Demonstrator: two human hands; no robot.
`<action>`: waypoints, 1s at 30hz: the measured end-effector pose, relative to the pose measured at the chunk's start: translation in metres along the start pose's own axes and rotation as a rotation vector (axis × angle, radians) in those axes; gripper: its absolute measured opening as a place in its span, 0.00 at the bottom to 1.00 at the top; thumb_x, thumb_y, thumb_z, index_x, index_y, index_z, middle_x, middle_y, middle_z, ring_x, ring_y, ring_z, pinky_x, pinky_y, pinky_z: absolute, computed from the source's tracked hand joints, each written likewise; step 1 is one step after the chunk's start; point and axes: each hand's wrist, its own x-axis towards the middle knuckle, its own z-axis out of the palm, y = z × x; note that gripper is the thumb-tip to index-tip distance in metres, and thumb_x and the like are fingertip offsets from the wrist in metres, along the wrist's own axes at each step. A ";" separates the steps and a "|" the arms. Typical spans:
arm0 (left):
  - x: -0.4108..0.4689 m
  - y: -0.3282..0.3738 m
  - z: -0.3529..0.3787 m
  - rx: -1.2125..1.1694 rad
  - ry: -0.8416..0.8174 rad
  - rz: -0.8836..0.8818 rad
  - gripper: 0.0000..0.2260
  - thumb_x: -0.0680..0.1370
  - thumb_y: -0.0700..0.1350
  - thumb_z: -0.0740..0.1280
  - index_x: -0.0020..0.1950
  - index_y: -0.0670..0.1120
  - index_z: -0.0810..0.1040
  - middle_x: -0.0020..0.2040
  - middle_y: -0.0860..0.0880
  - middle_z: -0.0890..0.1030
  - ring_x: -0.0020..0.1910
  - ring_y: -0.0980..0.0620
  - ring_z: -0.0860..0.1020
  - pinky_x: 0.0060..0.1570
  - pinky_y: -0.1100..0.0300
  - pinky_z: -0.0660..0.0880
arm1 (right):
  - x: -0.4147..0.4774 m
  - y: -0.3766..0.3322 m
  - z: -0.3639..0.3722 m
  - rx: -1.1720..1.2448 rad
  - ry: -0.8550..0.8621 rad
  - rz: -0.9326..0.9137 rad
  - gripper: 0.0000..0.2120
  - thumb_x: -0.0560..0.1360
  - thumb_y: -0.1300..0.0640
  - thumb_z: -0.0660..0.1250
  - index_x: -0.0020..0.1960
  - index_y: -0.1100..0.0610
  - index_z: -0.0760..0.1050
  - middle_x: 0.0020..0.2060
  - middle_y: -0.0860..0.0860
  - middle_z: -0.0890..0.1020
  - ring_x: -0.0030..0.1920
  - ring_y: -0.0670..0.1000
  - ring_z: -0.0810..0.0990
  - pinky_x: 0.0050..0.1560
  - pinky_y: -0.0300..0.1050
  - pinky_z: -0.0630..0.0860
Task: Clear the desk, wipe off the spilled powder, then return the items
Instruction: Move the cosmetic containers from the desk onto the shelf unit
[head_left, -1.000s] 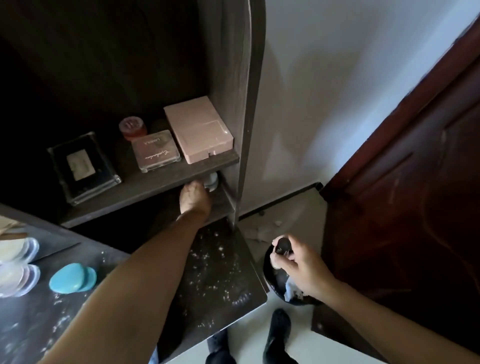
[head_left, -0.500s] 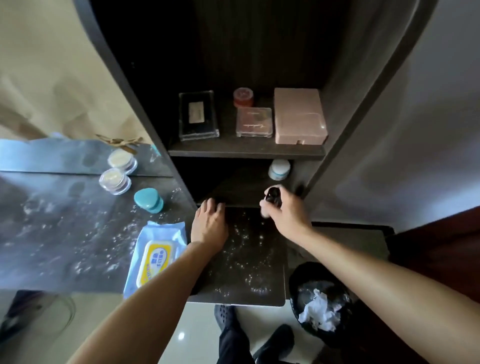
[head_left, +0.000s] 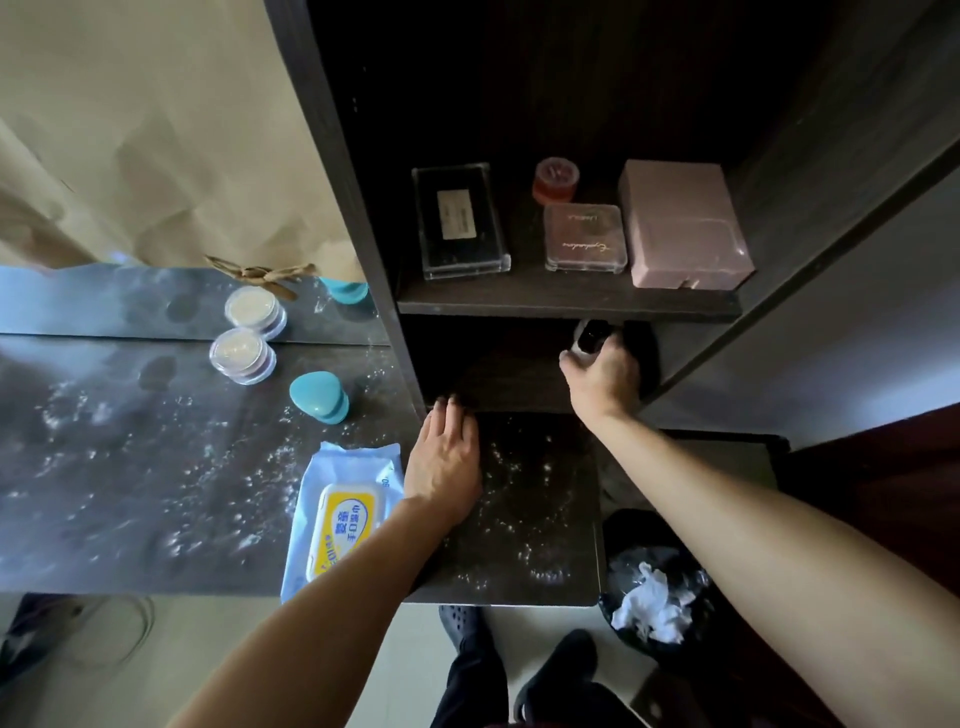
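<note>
My right hand (head_left: 602, 379) reaches into the lower shelf compartment and grips a small black item (head_left: 592, 338), close to a white jar that it mostly hides. My left hand (head_left: 444, 457) rests flat on the dark desk (head_left: 540, 519), fingers straight, at the mouth of that compartment. White powder is scattered over the desk top. A blue pack of wet wipes (head_left: 337, 514) lies just left of my left hand. A teal heart-shaped case (head_left: 318, 397) and a clear round jar (head_left: 241, 356) stand further left.
The upper shelf (head_left: 566, 306) carries a clear black box (head_left: 460, 221), a red jar (head_left: 556, 179), a pink compact (head_left: 584, 236) and a pink box (head_left: 683, 223). A mirror (head_left: 130, 301) stands behind the desk. A black bin (head_left: 660, 587) with crumpled tissue sits on the floor at right.
My right hand has carried the black item from over the bin up to the desk and deeper into the lower compartment. My left hand has pulled back from that compartment onto the desk.
</note>
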 end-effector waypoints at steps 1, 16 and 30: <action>0.000 -0.002 0.000 0.002 -0.009 0.011 0.28 0.71 0.42 0.65 0.69 0.33 0.68 0.69 0.34 0.69 0.70 0.36 0.65 0.72 0.49 0.62 | -0.001 0.001 0.002 0.012 0.000 0.028 0.16 0.72 0.51 0.70 0.53 0.61 0.73 0.51 0.59 0.81 0.54 0.59 0.79 0.50 0.49 0.75; -0.052 -0.018 -0.033 -0.181 -0.016 -0.044 0.14 0.76 0.44 0.62 0.61 0.43 0.74 0.56 0.43 0.76 0.56 0.42 0.74 0.52 0.50 0.71 | -0.075 0.036 -0.012 -0.014 -0.095 -0.099 0.20 0.74 0.50 0.67 0.64 0.53 0.70 0.50 0.46 0.82 0.49 0.52 0.81 0.48 0.46 0.75; -0.152 -0.170 -0.055 -0.196 0.016 -0.440 0.09 0.76 0.44 0.62 0.53 0.45 0.76 0.53 0.46 0.79 0.52 0.41 0.78 0.44 0.51 0.74 | -0.168 -0.063 0.086 -0.174 -0.532 -0.571 0.17 0.71 0.50 0.67 0.59 0.49 0.73 0.49 0.45 0.79 0.50 0.50 0.79 0.49 0.47 0.76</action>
